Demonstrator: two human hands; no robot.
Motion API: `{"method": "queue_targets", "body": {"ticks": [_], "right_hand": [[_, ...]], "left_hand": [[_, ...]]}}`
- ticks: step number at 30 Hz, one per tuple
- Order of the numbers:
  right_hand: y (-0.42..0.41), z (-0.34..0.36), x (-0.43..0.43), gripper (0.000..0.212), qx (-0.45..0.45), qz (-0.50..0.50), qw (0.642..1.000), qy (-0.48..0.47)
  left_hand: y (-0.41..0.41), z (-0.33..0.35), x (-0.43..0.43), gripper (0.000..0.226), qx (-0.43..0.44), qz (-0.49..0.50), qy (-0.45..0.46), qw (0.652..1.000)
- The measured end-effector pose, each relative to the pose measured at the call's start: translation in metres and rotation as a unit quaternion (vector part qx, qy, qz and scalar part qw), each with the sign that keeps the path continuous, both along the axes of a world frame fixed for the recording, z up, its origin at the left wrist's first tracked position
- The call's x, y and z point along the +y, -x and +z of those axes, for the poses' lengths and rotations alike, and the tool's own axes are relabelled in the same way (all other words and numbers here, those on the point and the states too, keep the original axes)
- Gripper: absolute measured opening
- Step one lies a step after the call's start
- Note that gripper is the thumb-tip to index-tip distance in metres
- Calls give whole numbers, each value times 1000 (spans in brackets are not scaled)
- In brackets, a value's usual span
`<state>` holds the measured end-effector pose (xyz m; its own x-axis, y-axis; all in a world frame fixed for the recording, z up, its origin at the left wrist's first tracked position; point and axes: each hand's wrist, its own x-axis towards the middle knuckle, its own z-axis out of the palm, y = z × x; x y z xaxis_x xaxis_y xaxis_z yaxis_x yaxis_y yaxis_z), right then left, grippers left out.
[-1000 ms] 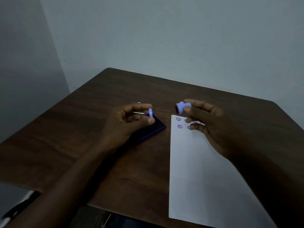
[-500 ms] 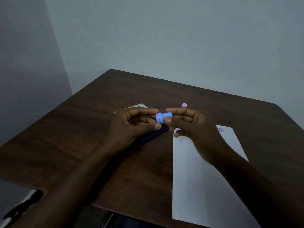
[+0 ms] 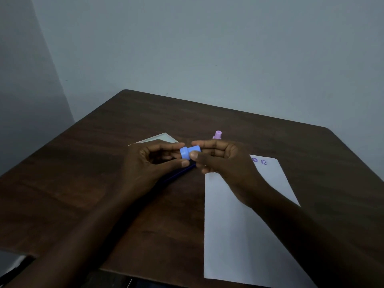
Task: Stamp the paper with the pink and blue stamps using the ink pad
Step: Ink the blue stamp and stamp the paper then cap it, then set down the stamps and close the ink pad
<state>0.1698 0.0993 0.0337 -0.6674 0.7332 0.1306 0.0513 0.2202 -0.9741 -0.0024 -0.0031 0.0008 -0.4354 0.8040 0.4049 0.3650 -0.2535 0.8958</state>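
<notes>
The blue stamp [image 3: 190, 152] lies sideways in the air between both hands above the table's middle. My left hand [image 3: 149, 163] pinches its cap end and my right hand [image 3: 220, 159] pinches its body; the cap sits against the body. Under my left hand lies the dark blue ink pad [image 3: 180, 173], mostly hidden. The pink stamp [image 3: 217, 134] stands just behind my right hand. The white paper [image 3: 239, 225] lies to the right under my right forearm, with two purple prints [image 3: 259, 161] near its far edge.
The brown wooden table [image 3: 104, 183] ends close to me at the bottom edge. A pale flat sheet or lid [image 3: 162, 139] lies behind my left hand. Grey walls stand behind and to the left of the table.
A second ago the hands were apart, the left holding the blue cap and the right the blue stamp body. They have come together and the cap now sits on the stamp.
</notes>
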Motion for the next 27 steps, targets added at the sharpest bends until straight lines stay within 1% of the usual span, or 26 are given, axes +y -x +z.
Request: {"method": "queue_targets", "body": {"ticks": [2,5,6,8,9,11,13,15,20,22,26,27], "right_hand": [[-3,1,1,24,-8,1,1000,-6],[-9,9,11,25,-35,-5,998,-42],[-13,13,19,26,-44,-21,997,-54],[-23,21,42,27,-62,-81,992,-79],[-28,25,57,28,-75,-115,986,-97],[-38,31,84,27,-112,-169,968,-150],[-41,34,104,27,-153,-188,947,-213],[-40,31,116,27,-191,-180,931,-255],[-28,14,132,27,-241,-184,905,-297],[-25,10,136,25,-257,-189,900,-296],[-24,1,143,9,-285,-176,900,-279],[-24,-1,145,8,-289,-176,899,-277]], "left_hand": [[-1,0,1,44,16,0,4,1000],[2,1,1,51,29,-3,23,999],[3,1,0,51,15,6,34,999],[8,1,-1,41,-33,41,51,997],[11,1,-1,33,-52,62,57,995],[16,-1,0,22,-62,95,70,991],[19,-2,2,21,-61,107,79,989],[21,-4,4,22,-52,111,93,988],[26,-10,6,19,-36,128,93,987],[27,-11,6,18,-30,126,99,987],[27,-11,7,18,-28,127,92,987],[26,-10,7,18,-30,127,92,987]]}}
